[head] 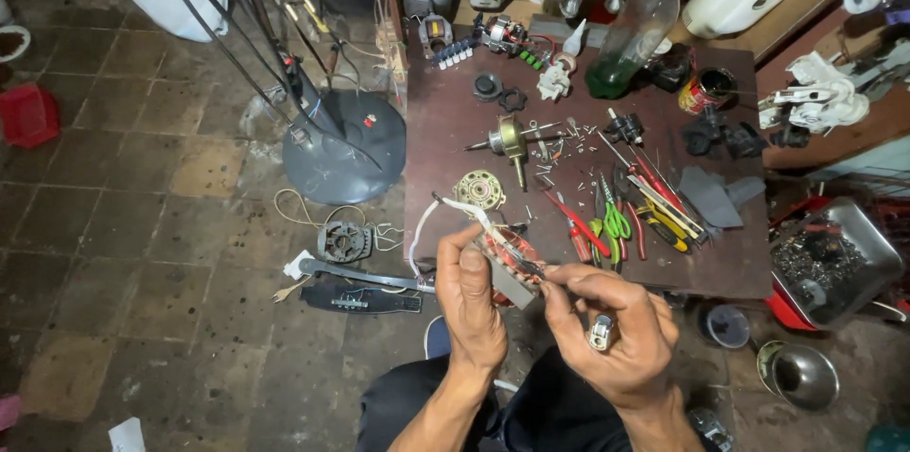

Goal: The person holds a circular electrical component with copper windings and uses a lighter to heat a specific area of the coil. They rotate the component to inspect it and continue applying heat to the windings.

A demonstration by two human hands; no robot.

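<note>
My left hand (474, 296) grips a small motor stator (507, 261) with copper windings and white wires trailing up to the left. My right hand (611, 324) pinches a thin metal tool (531, 269) against the stator and also holds a small silver cylinder (601, 331) in its palm. Both hands hover over the front edge of a dark low table (455, 120). A rotor with a shaft (513, 141) and a round brass-coloured plate (480, 189) lie on the table just beyond.
Pliers, cutters and screwdrivers (626, 215) lie to the right with scattered screws. A green-tinted bottle (637, 30) and a tin (706, 89) stand at the back. A grey fan base (346, 149) and another motor (344, 242) sit on the tiled floor. A metal tray (839, 262) is right.
</note>
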